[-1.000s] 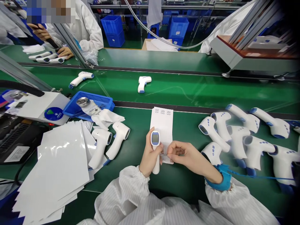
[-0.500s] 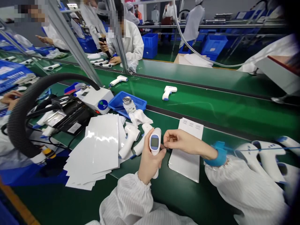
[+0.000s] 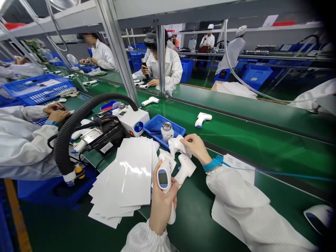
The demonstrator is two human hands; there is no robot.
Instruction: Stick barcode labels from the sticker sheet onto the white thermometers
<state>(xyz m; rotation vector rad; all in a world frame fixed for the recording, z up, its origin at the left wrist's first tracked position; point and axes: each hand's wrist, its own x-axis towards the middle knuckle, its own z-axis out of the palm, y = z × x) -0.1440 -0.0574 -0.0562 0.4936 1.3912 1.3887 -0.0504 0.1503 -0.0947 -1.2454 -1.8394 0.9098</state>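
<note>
My left hand [image 3: 162,206] grips a white infrared thermometer [image 3: 164,180] around its handle, with the blue-rimmed display facing me. My right hand [image 3: 194,147] reaches over the bench, its fingertips against a crumpled white cloth [image 3: 177,146] at the blue tray's edge. Just below that hand lie two more white thermometers [image 3: 186,168] [image 3: 166,157]. A loose pile of glossy white sheets [image 3: 123,182] lies left of my left hand. A white label sheet [image 3: 238,167] sits partly hidden under my right sleeve, which has a blue wrist strap [image 3: 212,165].
A blue tray [image 3: 154,126] holds a metal-capped bottle [image 3: 167,131]. Behind it stand a white box unit [image 3: 133,120] and a black device [image 3: 106,134] with a thick black hose [image 3: 78,115]. A co-worker's arms [image 3: 31,140] work at the left. Thermometers lie on the green belt [image 3: 236,131].
My view has swung left and up. My right hand has moved from the label sheet to the cloth. The thermometer stays in my left hand, now tilted a little.
</note>
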